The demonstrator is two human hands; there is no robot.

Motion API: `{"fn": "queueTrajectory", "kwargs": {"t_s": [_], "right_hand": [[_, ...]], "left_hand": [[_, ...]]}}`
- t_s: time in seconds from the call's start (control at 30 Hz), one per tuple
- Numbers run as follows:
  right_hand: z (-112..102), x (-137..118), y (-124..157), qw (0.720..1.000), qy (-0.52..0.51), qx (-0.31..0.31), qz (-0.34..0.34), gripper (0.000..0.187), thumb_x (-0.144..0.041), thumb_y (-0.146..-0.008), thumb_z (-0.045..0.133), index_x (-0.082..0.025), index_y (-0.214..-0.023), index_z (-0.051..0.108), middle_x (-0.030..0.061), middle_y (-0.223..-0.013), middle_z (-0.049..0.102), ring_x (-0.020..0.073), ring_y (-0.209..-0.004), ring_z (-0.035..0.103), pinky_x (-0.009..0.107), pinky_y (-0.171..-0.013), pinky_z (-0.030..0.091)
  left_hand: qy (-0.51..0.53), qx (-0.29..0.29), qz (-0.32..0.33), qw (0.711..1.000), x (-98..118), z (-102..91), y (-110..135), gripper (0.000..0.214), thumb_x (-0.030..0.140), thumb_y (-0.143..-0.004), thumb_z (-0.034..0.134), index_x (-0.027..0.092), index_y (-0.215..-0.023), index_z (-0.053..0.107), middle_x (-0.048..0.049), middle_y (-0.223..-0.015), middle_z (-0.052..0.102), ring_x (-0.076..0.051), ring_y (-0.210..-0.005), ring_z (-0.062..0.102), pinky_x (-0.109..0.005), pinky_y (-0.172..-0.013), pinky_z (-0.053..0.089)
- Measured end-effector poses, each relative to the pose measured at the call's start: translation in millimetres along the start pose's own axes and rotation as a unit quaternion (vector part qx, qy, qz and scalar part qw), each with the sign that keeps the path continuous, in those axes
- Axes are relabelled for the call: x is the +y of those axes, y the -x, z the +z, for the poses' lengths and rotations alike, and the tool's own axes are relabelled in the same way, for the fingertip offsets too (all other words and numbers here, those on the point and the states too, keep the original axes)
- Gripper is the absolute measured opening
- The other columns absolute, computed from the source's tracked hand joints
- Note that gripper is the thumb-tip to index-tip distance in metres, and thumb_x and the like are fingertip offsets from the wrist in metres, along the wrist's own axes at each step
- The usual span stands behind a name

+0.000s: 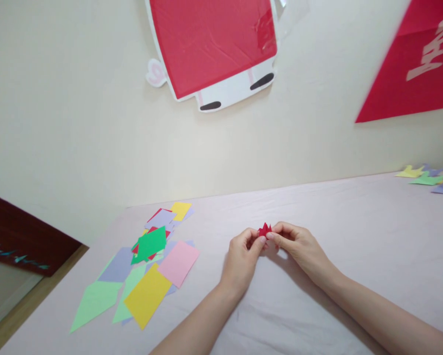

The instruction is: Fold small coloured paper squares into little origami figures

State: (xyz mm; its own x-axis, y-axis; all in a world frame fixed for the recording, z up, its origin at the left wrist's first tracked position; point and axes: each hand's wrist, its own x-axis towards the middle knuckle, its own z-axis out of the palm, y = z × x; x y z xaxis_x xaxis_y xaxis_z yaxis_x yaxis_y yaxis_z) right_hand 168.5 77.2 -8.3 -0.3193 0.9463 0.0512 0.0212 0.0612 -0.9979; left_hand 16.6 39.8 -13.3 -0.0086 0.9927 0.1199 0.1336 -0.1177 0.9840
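Note:
A small piece of folded red paper [265, 230] with pointed tips along its top is held between my two hands, above the pale cloth. My left hand [244, 254] pinches its left side between thumb and fingers. From the right, my right hand [298, 245] grips the other side, thumb in front and index finger behind. The fingers cover the lower part of the paper, so its full shape is hidden.
Loose coloured paper sheets, among them a green sheet [150, 244], a pink sheet [179, 264] and a yellow sheet [148, 296], lie spread at the left. Several folded paper pieces [428, 178] sit at the far right. A wall [221, 153] rises behind the cloth-covered surface [317, 207].

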Motion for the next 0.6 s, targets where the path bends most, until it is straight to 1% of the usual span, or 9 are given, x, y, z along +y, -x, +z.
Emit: {"fn": "queueTrajectory", "kwargs": {"t_s": [0.13, 0.2, 0.3, 0.37, 0.43, 0.5, 0.6], "right_hand": [[-2, 4, -3, 0.999, -0.013, -0.042, -0.011, 0.026, -0.044, -0.074, 0.073, -0.019, -0.077, 0.067, 0.0013, -0.075, 0.067, 0.0184, -0.073, 0.06, 0.03, -0.071, 0.047], [-4, 4, -4, 0.999, -0.003, -0.048, -0.013, 0.026, -0.044, -0.075, 0.072, -0.019, -0.08, 0.069, 0.002, -0.077, 0.069, 0.0195, -0.075, 0.061, 0.031, -0.073, 0.047], [-4, 2, -4, 0.999, 0.016, -0.036, -0.005, 0.026, -0.044, -0.076, 0.071, -0.019, -0.071, 0.067, 0.0004, -0.068, 0.065, 0.018, -0.068, 0.058, 0.03, -0.068, 0.046], [-3, 0, -3, 1.0, 0.002, -0.02, -0.004, 0.027, -0.044, -0.074, 0.073, -0.019, -0.067, 0.066, -0.0004, -0.065, 0.063, 0.0173, -0.066, 0.057, 0.03, -0.067, 0.045], [-3, -1, -3, 1.0, -0.027, -0.012, -0.007, 0.027, -0.043, -0.073, 0.074, -0.019, -0.065, 0.065, -0.0004, -0.067, 0.062, 0.0174, -0.068, 0.056, 0.03, -0.069, 0.044], [-3, 0, -3, 0.998, -0.059, -0.015, -0.009, 0.026, -0.04, -0.074, 0.074, -0.019, -0.064, 0.064, -0.0013, -0.067, 0.061, 0.0166, -0.069, 0.056, 0.029, -0.07, 0.044], [-4, 3, -3, 0.997, -0.076, -0.031, -0.005, 0.025, -0.038, -0.078, 0.072, -0.019, -0.064, 0.063, -0.0018, -0.066, 0.06, 0.0159, -0.067, 0.055, 0.029, -0.07, 0.043]], "left_hand": [[-0.034, -0.019, 0.009, 0.999, 3, -4.7, 2, 0.017, 0.028, -0.088, 0.055, 0.019, -0.075, 0.061, 0.0004, -0.072, 0.064, -0.016, -0.071, 0.057, -0.025, -0.067, 0.041], [-0.058, -0.03, 0.019, 0.998, 6, -6.5, 3, 0.015, 0.026, -0.087, 0.057, 0.02, -0.075, 0.063, 0.0012, -0.071, 0.062, -0.016, -0.07, 0.055, -0.025, -0.067, 0.039], [-0.08, -0.04, 0.029, 0.996, 8, -6.3, 3, 0.015, 0.025, -0.088, 0.056, 0.02, -0.077, 0.064, 0.0015, -0.071, 0.061, -0.015, -0.068, 0.051, -0.025, -0.065, 0.036], [-0.08, -0.041, 0.026, 0.996, 7, -4.3, 2, 0.016, 0.029, -0.088, 0.055, 0.02, -0.079, 0.064, 0.0018, -0.071, 0.061, -0.015, -0.067, 0.05, -0.025, -0.064, 0.036], [-0.077, -0.037, 0.016, 0.996, 4, -1.7, -1, 0.014, 0.032, -0.086, 0.06, 0.021, -0.078, 0.064, 0.0022, -0.071, 0.061, -0.015, -0.066, 0.051, -0.025, -0.063, 0.036], [-0.074, -0.035, 0.006, 0.997, 1, 0.6, -3, 0.015, 0.033, -0.082, 0.064, 0.021, -0.075, 0.066, 0.0018, -0.071, 0.062, -0.016, -0.066, 0.052, -0.025, -0.062, 0.037], [-0.069, -0.039, -0.003, 0.997, -3, 1.4, -4, 0.018, 0.033, -0.083, 0.063, 0.021, -0.071, 0.069, 0.0005, -0.071, 0.065, -0.017, -0.068, 0.055, -0.026, -0.064, 0.038]]}}
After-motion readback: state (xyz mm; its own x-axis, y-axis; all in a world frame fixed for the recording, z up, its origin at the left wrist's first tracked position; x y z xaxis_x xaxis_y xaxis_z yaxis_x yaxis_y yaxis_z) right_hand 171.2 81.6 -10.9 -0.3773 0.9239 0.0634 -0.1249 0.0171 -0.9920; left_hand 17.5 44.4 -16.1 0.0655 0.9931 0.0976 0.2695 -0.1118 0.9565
